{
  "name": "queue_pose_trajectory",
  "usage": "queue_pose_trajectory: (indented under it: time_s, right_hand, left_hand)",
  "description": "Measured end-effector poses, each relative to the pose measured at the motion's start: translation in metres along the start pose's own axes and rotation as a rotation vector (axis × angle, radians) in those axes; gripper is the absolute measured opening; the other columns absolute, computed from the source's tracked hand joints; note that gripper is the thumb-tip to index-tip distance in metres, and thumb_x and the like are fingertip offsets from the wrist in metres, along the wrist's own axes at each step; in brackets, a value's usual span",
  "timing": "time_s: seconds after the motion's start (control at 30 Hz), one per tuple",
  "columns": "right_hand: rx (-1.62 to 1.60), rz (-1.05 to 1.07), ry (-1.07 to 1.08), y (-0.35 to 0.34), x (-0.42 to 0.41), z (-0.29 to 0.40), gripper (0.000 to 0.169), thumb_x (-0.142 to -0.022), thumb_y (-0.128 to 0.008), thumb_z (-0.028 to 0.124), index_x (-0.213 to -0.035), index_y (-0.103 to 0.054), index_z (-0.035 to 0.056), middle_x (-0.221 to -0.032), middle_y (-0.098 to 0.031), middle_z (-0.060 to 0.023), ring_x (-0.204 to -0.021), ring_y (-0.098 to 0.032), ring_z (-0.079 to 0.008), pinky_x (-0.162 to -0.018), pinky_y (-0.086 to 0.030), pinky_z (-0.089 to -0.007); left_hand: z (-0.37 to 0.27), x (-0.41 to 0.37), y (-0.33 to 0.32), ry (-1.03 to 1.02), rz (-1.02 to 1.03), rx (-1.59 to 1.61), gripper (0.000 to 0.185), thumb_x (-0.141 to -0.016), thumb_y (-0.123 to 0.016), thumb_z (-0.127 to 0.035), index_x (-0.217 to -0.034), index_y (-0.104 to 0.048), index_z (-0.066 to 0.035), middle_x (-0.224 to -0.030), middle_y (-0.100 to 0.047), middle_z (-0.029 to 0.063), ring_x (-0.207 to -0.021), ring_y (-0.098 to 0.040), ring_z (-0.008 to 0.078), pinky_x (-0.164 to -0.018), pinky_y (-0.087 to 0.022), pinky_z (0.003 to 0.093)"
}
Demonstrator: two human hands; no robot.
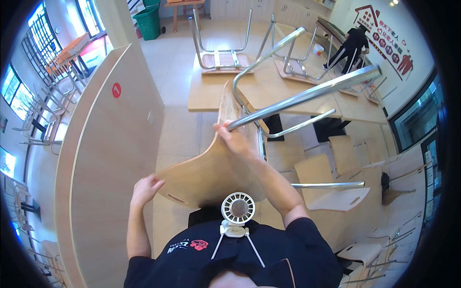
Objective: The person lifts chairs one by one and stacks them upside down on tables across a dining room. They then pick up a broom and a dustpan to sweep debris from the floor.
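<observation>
A bent-plywood chair with metal tube legs (pixel 209 165) is tipped in front of me, its legs pointing to the right and its backrest, with a slot, towards my lower left. My right hand (pixel 234 138) is shut on it where a metal leg meets the seat edge. At the backrest's left edge is my left hand (pixel 146 189), fingers partly curled; whether it touches the wood is unclear. A small white fan (pixel 238 208) hangs at my chest.
Upturned chairs (pixel 225 63) rest on a long wooden table (pixel 205 95) ahead. A wooden partition (pixel 115 144) stands close on my left. More chairs (pixel 317 169) are at the right, near a broom (pixel 394 194). A person in dark clothes (pixel 351 48) bends at the far right.
</observation>
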State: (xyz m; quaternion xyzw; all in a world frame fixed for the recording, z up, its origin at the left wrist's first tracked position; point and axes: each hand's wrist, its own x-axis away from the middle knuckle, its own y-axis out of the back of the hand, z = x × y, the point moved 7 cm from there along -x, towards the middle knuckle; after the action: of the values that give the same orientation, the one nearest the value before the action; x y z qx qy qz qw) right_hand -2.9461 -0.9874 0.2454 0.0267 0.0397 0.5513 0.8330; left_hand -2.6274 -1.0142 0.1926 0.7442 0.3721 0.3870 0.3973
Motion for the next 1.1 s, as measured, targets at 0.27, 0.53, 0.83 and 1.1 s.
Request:
queue_pose_trajectory:
  time_s: [0.27,0.53,0.83,1.1]
  right_hand:
    - [-0.028,-0.07,0.217,-0.045,-0.154,-0.119,0.022,-0.077,-0.054,0.027,-0.082,-0.055,0.005,-0.075,-0.056,-0.0108,-0.072,-0.055,-0.0297,-0.064,-0.044,-0.04]
    - [0.845,0.258,0.208,-0.026,-0.134,-0.125,0.037,-0.068,-0.062,0.021,-0.099,-0.051,0.0034,-0.111,-0.049,-0.0138,-0.111,-0.04,-0.0274,-0.088,-0.037,-0.0381]
    - [0.877,-0.044,-0.546,0.204,0.022,-0.266,0.032,-0.068,-0.062,0.026,-0.091,-0.058,0.0041,-0.103,-0.054,-0.0168,-0.1,-0.049,-0.0304,-0.085,-0.039,-0.0367]
    - [0.869,-0.162,-0.883,0.261,0.126,-0.304,0.024,-0.068,-0.061,0.024,-0.084,-0.061,0.0061,-0.092,-0.057,-0.017,-0.092,-0.053,-0.03,-0.082,-0.041,-0.0369]
  left_hand:
    - [-0.255,-0.177,0.064,-0.598,-0.395,0.817,0.017,-0.075,-0.062,-0.014,-0.08,-0.054,0.0,-0.062,-0.05,0.0057,-0.058,-0.045,0.0119,-0.053,-0.038,0.0278]
    - [-0.15,-0.282,-0.057,-0.327,-0.507,0.867,0.026,-0.077,-0.059,-0.013,-0.057,-0.047,-0.001,-0.048,-0.042,0.009,-0.045,-0.036,0.0136,-0.044,-0.032,0.0297]
    - [-0.113,-0.331,-0.096,-0.32,-0.331,1.065,0.032,-0.08,-0.053,-0.015,-0.053,-0.04,-0.004,-0.049,-0.035,-0.0002,-0.048,-0.031,0.0078,-0.044,-0.026,0.0257]
    - [-0.1,-0.359,-0.097,-0.34,-0.335,1.139,0.029,-0.082,-0.049,-0.01,-0.054,-0.042,-0.004,-0.053,-0.04,0.0,-0.052,-0.035,0.0078,-0.048,-0.027,0.0234]
